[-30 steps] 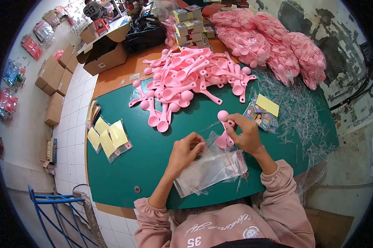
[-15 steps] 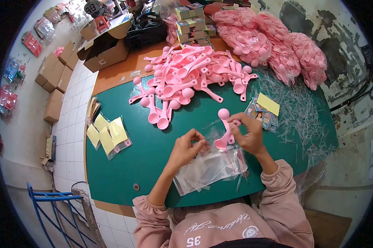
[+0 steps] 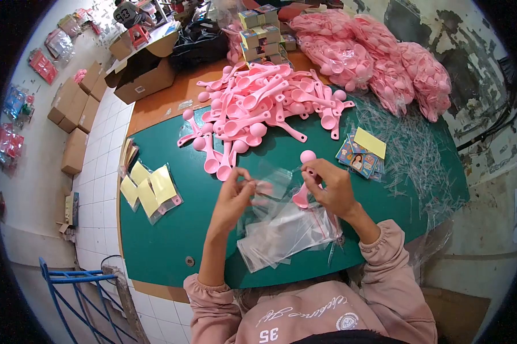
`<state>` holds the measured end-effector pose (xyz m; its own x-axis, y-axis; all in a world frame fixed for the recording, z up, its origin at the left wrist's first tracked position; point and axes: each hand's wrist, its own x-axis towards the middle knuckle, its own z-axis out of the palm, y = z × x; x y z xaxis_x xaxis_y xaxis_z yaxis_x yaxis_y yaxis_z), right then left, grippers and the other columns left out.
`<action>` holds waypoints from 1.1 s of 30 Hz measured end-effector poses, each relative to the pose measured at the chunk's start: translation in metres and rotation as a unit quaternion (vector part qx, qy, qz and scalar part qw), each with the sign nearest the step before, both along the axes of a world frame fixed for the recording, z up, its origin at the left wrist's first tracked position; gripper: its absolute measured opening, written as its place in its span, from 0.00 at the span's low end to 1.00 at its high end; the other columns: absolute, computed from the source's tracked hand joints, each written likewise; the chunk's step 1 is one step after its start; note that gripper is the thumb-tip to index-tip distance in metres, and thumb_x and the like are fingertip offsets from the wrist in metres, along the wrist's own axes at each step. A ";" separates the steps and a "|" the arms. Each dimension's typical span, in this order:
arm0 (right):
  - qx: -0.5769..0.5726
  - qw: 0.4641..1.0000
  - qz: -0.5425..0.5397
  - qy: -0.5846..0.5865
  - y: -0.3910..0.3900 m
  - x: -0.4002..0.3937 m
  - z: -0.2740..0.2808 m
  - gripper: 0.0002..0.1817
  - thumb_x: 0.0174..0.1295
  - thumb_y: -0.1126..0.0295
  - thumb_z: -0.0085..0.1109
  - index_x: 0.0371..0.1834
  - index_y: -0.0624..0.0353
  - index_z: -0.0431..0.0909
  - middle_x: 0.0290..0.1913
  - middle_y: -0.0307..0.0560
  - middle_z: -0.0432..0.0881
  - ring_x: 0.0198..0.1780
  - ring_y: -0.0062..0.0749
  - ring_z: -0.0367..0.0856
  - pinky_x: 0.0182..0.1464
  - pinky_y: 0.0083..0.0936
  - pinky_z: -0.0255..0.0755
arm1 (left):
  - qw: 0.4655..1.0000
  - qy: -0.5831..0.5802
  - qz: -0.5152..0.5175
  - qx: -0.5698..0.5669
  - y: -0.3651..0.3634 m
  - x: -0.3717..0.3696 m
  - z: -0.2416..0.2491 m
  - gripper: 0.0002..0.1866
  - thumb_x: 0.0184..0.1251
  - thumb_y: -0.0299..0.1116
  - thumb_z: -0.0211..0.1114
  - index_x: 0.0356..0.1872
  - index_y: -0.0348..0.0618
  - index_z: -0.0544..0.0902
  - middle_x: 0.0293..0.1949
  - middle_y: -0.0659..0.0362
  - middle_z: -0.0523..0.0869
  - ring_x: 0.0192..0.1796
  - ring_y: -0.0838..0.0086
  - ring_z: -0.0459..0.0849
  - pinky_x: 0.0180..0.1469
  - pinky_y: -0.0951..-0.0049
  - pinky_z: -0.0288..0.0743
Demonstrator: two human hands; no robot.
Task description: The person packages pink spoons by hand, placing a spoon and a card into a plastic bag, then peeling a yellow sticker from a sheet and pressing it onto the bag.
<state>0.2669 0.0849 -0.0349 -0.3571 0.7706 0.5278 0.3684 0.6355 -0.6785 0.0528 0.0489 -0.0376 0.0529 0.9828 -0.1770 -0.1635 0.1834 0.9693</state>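
My right hand (image 3: 333,186) is closed on a pink spoon (image 3: 301,196), whose round ball end sticks up above my fingers. To its left, my left hand (image 3: 235,198) is raised with fingers pinched, and blurred clear plastic trails off to its right; whether the fingertips grip it is unclear. Beneath both hands lies a stack of clear plastic bags (image 3: 287,235). A large heap of pink spoons (image 3: 258,103) covers the back of the green tabletop (image 3: 166,241). Printed cards (image 3: 359,160) with a yellow slip on top lie right of my right hand.
Packed bags with yellow slips (image 3: 155,189) lie at the left. Clear plastic strips (image 3: 413,155) are strewn at the right. Bulging bags of pink spoons (image 3: 379,63), card stacks (image 3: 261,34) and an open cardboard box (image 3: 143,74) stand behind. A person (image 3: 126,14) is at the far back left.
My left hand has moved left and up, and the clear plastic beside it has spread upward. My right hand with the pink spoon has shifted slightly left.
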 end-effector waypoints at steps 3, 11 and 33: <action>-0.094 0.995 -0.035 -0.007 0.001 0.003 0.003 0.03 0.55 0.76 0.55 0.32 0.63 0.73 0.26 0.45 0.74 0.24 0.26 0.75 0.27 0.21 0.69 | 0.997 -0.015 -0.068 -0.037 0.000 0.005 -0.014 0.08 0.66 0.25 0.52 0.42 0.42 0.62 0.38 0.50 0.82 0.40 0.71 0.82 0.37 0.78 0.76; -0.131 0.948 -0.114 0.266 0.003 0.007 0.000 0.09 0.60 0.75 0.53 0.42 0.64 0.69 0.31 0.41 0.75 0.32 0.19 0.76 0.32 0.15 0.73 | 0.997 -0.049 -0.051 -0.036 -0.001 0.017 -0.015 0.14 0.60 0.26 0.61 0.43 0.38 0.66 0.38 0.49 0.83 0.39 0.74 0.82 0.40 0.80 0.75; -0.139 0.970 -0.025 0.198 0.002 0.003 0.000 0.13 0.55 0.76 0.59 0.39 0.62 0.65 0.29 0.45 0.78 0.28 0.19 0.76 0.31 0.17 0.72 | 0.974 0.119 -0.194 -0.018 -0.008 0.022 -0.013 0.19 0.69 0.41 0.50 0.42 0.33 0.79 0.25 0.67 0.76 0.26 0.85 0.67 0.27 0.81 0.62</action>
<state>0.2702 0.0866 -0.0346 -0.1269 0.9142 0.3848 0.0689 0.3952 -0.9160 0.0748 0.0406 -0.0509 0.3726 0.8899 -0.2632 0.1528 0.2209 0.9632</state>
